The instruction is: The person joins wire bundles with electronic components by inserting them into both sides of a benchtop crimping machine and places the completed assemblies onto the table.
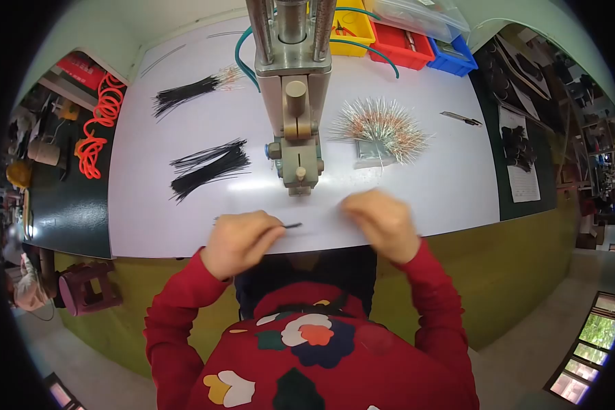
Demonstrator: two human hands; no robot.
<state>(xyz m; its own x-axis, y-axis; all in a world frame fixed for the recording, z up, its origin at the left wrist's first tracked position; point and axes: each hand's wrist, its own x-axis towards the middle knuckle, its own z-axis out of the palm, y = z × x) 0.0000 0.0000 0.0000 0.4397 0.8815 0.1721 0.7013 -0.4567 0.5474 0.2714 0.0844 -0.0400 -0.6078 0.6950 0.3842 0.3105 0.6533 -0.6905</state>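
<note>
One black wire (293, 225), pinched in the left hand (241, 238), seems mid-positioning; right hand (388, 220) blurred, grip unclear; next likely needs steady aim toward the twelve-o'clock press (299, 160).

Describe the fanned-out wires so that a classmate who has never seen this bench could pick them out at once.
Find the tall metal press at the middle of the white tabletop. Just to its right, beside a grey block, are the fanned-out wires. Their silvery, copper-flecked strands bristle outward, whereas the black wire bundles left of the press lie in straight bunches.
</note>
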